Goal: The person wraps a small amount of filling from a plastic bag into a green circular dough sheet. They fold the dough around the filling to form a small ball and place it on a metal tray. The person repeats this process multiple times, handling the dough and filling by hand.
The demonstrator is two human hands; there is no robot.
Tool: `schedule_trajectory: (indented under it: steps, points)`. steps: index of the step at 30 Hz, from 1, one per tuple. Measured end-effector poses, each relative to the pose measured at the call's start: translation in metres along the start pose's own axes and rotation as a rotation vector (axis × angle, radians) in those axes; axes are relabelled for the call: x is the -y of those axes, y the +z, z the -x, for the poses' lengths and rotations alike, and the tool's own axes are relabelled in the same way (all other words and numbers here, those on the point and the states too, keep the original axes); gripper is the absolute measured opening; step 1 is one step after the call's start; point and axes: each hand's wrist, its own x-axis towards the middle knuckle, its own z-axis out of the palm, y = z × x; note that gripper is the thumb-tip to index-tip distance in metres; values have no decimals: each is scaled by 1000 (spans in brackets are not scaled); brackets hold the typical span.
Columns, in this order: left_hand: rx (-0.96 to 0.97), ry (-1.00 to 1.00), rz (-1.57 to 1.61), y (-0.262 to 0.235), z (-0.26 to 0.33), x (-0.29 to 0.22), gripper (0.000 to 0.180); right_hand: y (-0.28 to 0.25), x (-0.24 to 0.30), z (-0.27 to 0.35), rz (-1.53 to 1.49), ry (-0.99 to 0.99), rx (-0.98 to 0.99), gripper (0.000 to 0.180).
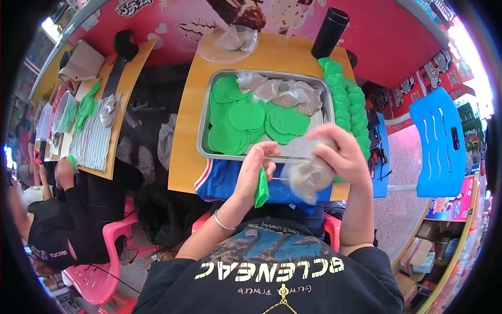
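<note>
Seen from the head camera, the left hand (256,167) pinches a folded green disc (261,188) between thumb and fingers, just in front of the near rim of a metal tray (205,112) on the wooden desk (185,157). The right hand (337,152) is closed around a crumpled clear plastic bag (308,178), close beside the left one. The tray holds overlapping green discs (246,120) and more crumpled clear bags (285,94). A row of green discs (348,104) runs along the desk's right edge, past a black cylinder (329,31). A blue cloth (225,180) lies under both hands.
</note>
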Motion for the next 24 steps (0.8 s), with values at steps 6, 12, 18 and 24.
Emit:
schedule_trajectory:
  steps: [6,12,18,24]
  points:
    - [106,341,-578,13,-4,-14,85,3,17,0,-14,-47,237,22]
    - [315,78,-726,8,-1,-19,32,8,18,-7,202,-226,104,22]
    - [274,105,-514,12,1,-12,25,3,42,-2,106,-121,204,18]
    - [283,-56,-337,17,6,-5,23,16,19,-1,61,-221,-26,13]
